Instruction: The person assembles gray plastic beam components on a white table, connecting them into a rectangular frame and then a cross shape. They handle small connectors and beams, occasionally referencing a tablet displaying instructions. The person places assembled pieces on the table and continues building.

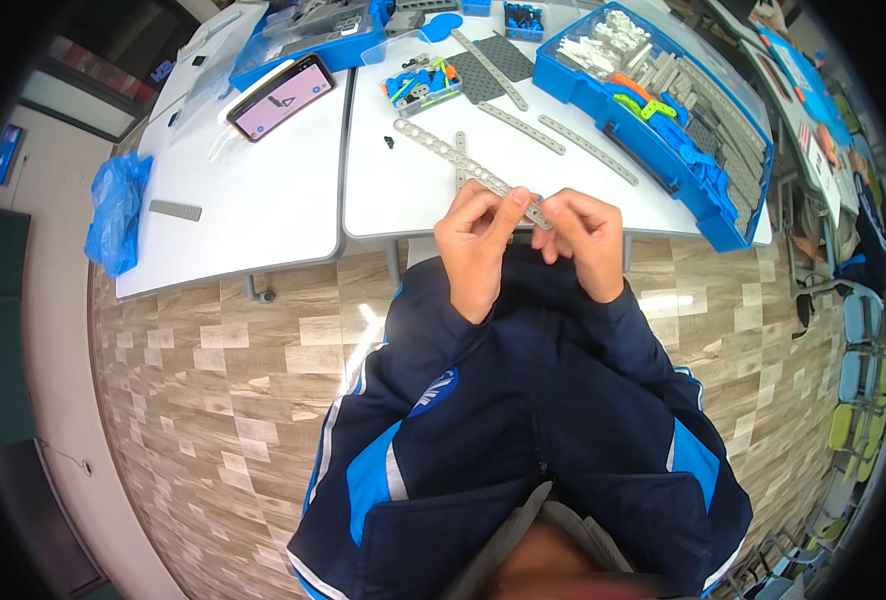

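Note:
Over the table's front edge, my left hand (478,240) pinches a long grey perforated building beam (448,152) between thumb and fingers. The beam slants up to the far left. At its near end my right hand (585,235) is closed, thumb against fingers. A speck of blue shows between the two hands, mostly covered by fingers, so its kind is unclear. Beneath the held beam, another grey beam (460,145) lies on the table. Two more, a straight beam (523,130) and a second one (589,150), lie beyond my hands.
A blue case (708,235) of sorted parts stands at right. Farther back are a small clear tray (428,103) of coloured pieces and a dark perforated plate (498,65). At left are a propped phone (283,97), a short grey piece (176,210) and a blue bag (118,215).

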A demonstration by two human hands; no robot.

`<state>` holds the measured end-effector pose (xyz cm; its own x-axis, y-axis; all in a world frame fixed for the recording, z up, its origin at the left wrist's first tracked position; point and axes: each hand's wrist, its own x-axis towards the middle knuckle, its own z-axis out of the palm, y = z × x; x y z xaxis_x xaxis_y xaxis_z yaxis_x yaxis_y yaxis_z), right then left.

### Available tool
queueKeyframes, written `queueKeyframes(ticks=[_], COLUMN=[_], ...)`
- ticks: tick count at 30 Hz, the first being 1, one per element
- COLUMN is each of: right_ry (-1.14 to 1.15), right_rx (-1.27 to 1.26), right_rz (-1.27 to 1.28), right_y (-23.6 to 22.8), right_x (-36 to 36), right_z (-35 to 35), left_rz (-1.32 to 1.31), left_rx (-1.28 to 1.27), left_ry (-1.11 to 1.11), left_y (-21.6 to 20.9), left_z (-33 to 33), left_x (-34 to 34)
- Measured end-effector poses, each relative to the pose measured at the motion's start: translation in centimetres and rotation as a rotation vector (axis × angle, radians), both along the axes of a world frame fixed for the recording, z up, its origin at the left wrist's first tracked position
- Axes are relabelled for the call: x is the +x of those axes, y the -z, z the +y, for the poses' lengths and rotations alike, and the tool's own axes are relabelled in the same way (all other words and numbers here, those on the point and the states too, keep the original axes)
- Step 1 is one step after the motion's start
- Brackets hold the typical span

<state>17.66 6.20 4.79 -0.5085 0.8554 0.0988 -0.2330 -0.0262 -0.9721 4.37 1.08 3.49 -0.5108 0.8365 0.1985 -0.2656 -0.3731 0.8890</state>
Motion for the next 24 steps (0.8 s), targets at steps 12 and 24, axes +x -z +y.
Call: queueKeyframes(ticks=[12, 24], right_ry=[0.004, -0.095], right_rx=[0.135, 0.034], right_rz=[-0.088, -0.014], right_y=[-1.4, -1.7], right_x=[0.1, 0.1], right_z=[2.1, 2.0], left_rz=[0.029, 0.122], left_rx=[-0.001, -0.058], left_ry=[0.254, 0.263], left_y=[0.4, 1.1], left_z=[-0.2, -0.4], left_x=[0.4, 0.2])
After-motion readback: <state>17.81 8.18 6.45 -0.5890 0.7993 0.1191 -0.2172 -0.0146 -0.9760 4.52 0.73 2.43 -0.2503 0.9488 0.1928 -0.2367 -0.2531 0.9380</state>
